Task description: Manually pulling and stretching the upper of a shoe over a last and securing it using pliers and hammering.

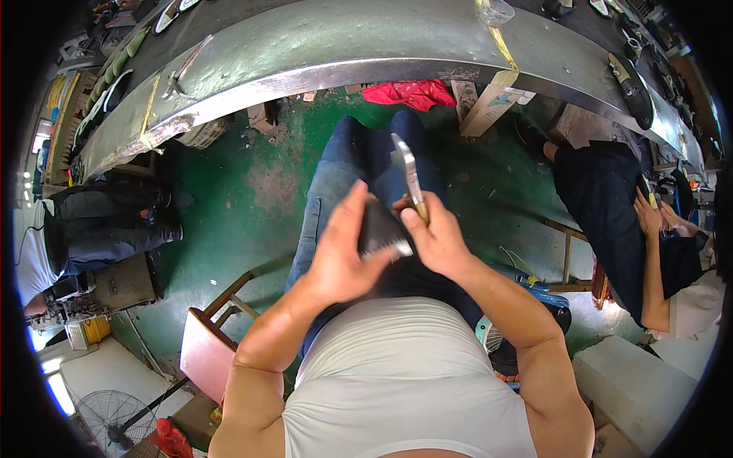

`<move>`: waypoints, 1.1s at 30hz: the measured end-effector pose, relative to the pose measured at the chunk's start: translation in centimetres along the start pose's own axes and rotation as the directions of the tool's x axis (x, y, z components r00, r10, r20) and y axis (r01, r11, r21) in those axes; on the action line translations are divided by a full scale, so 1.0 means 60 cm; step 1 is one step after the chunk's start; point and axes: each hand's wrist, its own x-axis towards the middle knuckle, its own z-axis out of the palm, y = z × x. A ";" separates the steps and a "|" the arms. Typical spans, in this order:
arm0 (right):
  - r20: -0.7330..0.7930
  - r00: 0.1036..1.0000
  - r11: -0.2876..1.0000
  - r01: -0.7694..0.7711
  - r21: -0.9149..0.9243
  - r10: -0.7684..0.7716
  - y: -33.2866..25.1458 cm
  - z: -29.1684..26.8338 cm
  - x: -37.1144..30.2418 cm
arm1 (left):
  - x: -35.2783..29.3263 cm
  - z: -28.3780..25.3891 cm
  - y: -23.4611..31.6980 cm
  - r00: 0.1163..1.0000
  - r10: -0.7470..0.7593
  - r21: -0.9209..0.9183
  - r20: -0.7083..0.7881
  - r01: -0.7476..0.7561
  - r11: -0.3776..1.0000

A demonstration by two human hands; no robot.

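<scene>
Over my lap, my left hand (341, 244) is wrapped round a dark shoe (380, 227), which is partly covered by the fingers and thumb. A pale, ragged edge shows along the shoe's near end. My right hand (440, 238) grips silver lasting pincers (410, 169) by their yellowish lower part. Their metal head points up and away from me, just right of the shoe. Blur and the fingers hide whether the right fingertips touch the shoe.
A long metal-topped bench (305, 42) curves in front of me, with shoes (632, 90) along it. A red cloth (408, 94) lies beneath. Co-workers sit at left (114, 229) and right (611, 221). A pink-topped stool (206, 351) and a fan (114, 427) stand behind at left.
</scene>
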 end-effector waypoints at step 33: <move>0.692 0.320 0.757 -0.156 -0.635 0.647 -0.058 -0.156 0.023 | -0.046 0.114 -0.057 0.989 0.087 -0.028 -0.122 -0.091 0.995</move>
